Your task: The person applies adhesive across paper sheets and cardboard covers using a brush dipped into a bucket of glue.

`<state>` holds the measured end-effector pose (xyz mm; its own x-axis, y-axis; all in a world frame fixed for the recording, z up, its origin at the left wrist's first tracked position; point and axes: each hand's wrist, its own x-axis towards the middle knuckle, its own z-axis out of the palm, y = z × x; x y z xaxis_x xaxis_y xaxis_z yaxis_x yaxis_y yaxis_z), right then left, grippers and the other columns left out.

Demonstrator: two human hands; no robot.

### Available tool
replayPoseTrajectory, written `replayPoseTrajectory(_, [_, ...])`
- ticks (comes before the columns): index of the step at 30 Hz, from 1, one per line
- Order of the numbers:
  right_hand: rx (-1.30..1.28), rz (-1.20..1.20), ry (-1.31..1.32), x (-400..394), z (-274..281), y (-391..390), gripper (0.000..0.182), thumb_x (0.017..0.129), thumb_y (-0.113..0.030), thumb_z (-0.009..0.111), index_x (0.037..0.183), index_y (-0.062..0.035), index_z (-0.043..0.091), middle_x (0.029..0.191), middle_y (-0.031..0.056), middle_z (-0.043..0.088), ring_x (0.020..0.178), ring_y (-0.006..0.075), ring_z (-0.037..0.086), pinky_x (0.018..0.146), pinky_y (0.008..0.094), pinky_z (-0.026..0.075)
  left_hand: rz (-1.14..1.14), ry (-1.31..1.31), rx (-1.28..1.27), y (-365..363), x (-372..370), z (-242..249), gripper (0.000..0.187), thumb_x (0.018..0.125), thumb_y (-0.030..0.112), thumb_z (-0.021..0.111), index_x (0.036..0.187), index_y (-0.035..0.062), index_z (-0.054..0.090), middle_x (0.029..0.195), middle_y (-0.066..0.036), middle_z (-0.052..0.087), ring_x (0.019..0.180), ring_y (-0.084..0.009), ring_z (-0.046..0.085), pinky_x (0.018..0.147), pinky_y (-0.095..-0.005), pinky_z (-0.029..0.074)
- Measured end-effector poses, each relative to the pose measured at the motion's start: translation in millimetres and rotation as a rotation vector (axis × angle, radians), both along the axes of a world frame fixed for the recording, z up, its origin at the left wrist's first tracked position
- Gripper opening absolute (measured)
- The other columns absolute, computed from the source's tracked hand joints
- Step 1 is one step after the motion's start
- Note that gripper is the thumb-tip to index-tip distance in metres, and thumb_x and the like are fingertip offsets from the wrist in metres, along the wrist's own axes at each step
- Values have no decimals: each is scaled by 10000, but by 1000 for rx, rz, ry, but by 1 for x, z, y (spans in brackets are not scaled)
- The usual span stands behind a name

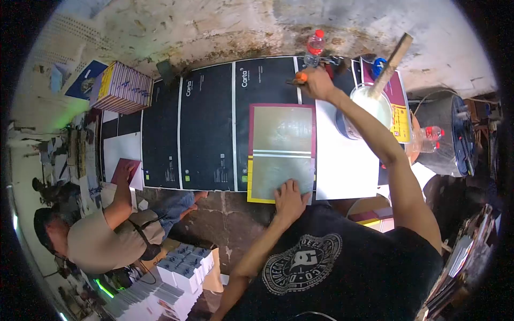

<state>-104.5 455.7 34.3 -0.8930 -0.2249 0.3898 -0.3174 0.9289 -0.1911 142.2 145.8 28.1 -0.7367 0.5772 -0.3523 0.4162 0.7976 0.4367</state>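
Your left hand (289,199) lies flat, fingers spread, on the near edge of the greyish cover sheet (282,152) — pinning it, not gripping — while your right hand (315,83) is stretched to the far edge of the table, clenched around an orange-handled tool (298,78). The sheet sits between the dark printed covers (206,125) and a white sheet (342,155), with the glue bucket (367,109) just beyond (stick standing in it). This looks like the reach-for-the-tool step; next, bring it back to the sheet without letting your left hand slip.
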Motion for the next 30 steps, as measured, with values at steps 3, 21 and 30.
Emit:
replayPoseTrajectory(3, [-227, 143, -242, -6, 18, -6, 252, 809, -314, 699, 904, -89, 639, 830, 184, 658, 783, 381, 651, 684, 480, 515, -22, 46, -19, -2, -2, 1, 608, 901, 450, 608, 1267, -30, 532, 1251, -140, 520, 1129, -309, 508, 910, -543, 382])
replayPoseTrajectory(21, [52, 782, -274, -54, -7, -106, 196, 767, -289, 713, 854, -115, 694, 779, 171, 657, 652, 395, 628, 600, 462, 501, 68, -49, -57, -1, -1, 2, 615, 881, 425, 617, 1301, -15, 524, 1298, -126, 490, 1149, -292, 486, 934, -505, 359])
replayPoseTrajectory(30, [-145, 568, -545, -71, 52, -114, 296, 774, -353, 684, 821, -62, 652, 726, 208, 647, 686, 416, 633, 631, 482, 500, 108, 1, 0, -1, 4, -1, 606, 880, 417, 629, 1291, -18, 535, 1290, -125, 494, 1145, -288, 496, 926, -499, 366])
